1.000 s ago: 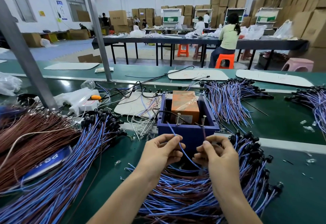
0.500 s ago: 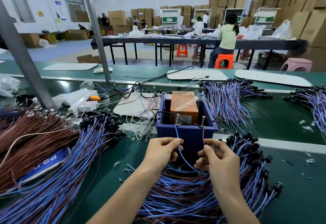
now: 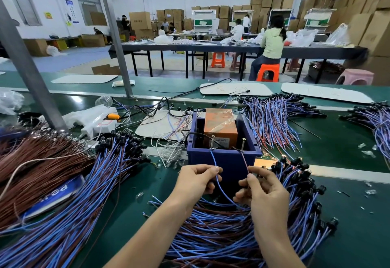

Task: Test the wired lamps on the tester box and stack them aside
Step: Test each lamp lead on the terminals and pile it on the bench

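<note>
The green bench (image 3: 348,151) runs left to right. A blue box (image 3: 223,160) stands at its middle. A heap of lamps (image 3: 211,232) on blue and brown wires lies just near of the box and curls round its right side. A longer heap (image 3: 88,194) fans along the near left, beside brown wires (image 3: 31,162) that partly cover a blue booklet (image 3: 57,191). A bundle (image 3: 272,120) lies right of the box, a second bundle (image 3: 375,120) at the right edge. White boards (image 3: 84,78) lie along the far side. A power strip (image 3: 99,125) lies left of the box.
</note>
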Available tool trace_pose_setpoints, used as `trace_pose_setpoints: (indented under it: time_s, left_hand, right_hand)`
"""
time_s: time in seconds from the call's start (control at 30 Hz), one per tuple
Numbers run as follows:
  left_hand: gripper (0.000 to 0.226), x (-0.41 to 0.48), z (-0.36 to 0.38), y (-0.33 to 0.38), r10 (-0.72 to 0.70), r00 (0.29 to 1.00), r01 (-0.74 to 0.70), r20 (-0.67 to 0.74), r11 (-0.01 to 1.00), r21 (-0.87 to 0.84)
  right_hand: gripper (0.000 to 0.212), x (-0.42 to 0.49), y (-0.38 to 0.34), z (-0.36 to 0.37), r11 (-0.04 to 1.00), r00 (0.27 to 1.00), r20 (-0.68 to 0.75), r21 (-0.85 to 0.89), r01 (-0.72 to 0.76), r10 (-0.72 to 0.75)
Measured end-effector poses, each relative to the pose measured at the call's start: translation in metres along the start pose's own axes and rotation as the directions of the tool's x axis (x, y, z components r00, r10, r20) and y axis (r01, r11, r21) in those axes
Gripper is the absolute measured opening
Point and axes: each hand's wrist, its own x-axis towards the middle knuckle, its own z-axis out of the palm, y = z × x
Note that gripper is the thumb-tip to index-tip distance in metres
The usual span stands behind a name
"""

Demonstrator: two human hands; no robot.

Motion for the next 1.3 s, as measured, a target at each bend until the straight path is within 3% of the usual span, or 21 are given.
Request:
trace_pose_setpoints:
  time_s: [0.43,0.53,0.63,0.7,0.77,0.8,0.87,0.93,1.2,1.3]
  left_hand:
    - [0.016,-0.003,-0.001,0.001,0.005,1.000,-0.005,0.015,1.000,-0.030]
    - [0.015,-0.013,-0.012,-0.006,0.067,0.998,-0.067,0.002,0.998,-0.012]
    - [0.015,-0.024,-0.041,-0.022,0.199,0.978,-0.187,-0.053,0.965,0.187]
    - [0.012,-0.029,-0.072,-0.031,0.360,0.922,-0.254,-0.142,0.840,0.480]
    - [0.014,-0.026,-0.107,-0.037,0.573,0.802,-0.225,-0.170,0.552,0.803]
    - [0.021,-0.024,-0.124,-0.040,0.597,0.787,-0.141,-0.156,0.420,0.897]
    - [0.039,-0.018,-0.148,-0.046,0.509,0.843,0.091,-0.175,0.186,0.978]
    - [0.044,-0.013,-0.160,-0.052,0.453,0.872,0.171,-0.187,0.076,0.982]
    - [0.039,0.010,-0.163,-0.047,0.536,0.808,0.185,-0.244,0.162,0.969]
    - [0.039,0.017,-0.163,-0.041,0.549,0.786,0.173,-0.283,0.244,0.954]
  right_hand:
    - [0.014,0.000,-0.001,-0.001,0.999,1.000,0.009,-0.037,0.005,-0.005]
    - [0.019,-0.002,-0.002,-0.005,0.938,0.967,0.253,-0.329,0.112,-0.027]
    - [0.023,-0.006,-0.006,-0.007,0.797,0.832,0.531,-0.567,0.208,0.160]
    - [0.019,-0.008,-0.005,-0.009,0.713,0.762,0.600,-0.643,0.280,0.242]
    - [0.015,-0.008,-0.003,-0.009,0.643,0.732,0.630,-0.678,0.355,0.260]
    - [0.015,-0.009,-0.002,-0.007,0.622,0.719,0.644,-0.682,0.384,0.262]
    - [0.014,-0.011,0.000,-0.002,0.607,0.688,0.671,-0.677,0.415,0.277]
    - [0.013,-0.013,0.001,0.003,0.618,0.672,0.687,-0.663,0.423,0.276]
    - [0.015,-0.014,0.003,0.000,0.690,0.675,0.698,-0.612,0.387,0.240]
    - [0.016,-0.013,0.000,-0.004,0.707,0.686,0.687,-0.608,0.362,0.239]
